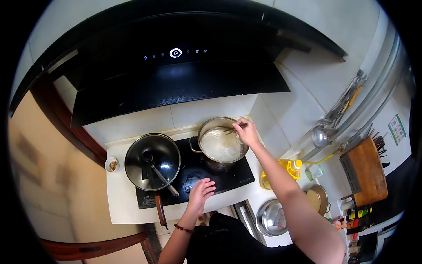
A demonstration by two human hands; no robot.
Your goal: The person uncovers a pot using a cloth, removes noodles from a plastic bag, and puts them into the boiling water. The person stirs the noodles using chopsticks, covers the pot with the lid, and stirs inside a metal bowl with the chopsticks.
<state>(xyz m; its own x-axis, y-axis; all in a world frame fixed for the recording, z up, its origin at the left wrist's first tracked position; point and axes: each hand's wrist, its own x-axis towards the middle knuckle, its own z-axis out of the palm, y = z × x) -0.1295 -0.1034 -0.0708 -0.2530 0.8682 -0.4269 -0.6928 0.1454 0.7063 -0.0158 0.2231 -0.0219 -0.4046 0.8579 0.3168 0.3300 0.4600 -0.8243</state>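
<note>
My right hand (pixel 246 132) is closed on dark chopsticks (pixel 228 131) at the right rim of a steel pot (pixel 203 132). Their tips reach into cloudy, whitish liquid (pixel 221 144) with pale strands that look like noodles. My left hand (pixel 202 193) hovers over the front edge of the black cooktop (pixel 235 176), fingers stretched out and holding nothing. To its left stands a wok under a glass lid (pixel 151 145), its wooden handle (pixel 161 211) pointing towards me. A metal-handled utensil (pixel 162 175) lies across the lid's front right.
Above the cooktop hangs a black range hood (pixel 176 79). A small bowl (pixel 113 165) stands at the far left. On the right are an oil bottle (pixel 290 169), a metal bowl (pixel 270 218), another pan (pixel 324 198), a cutting board (pixel 369 171) and hanging ladles (pixel 320 137).
</note>
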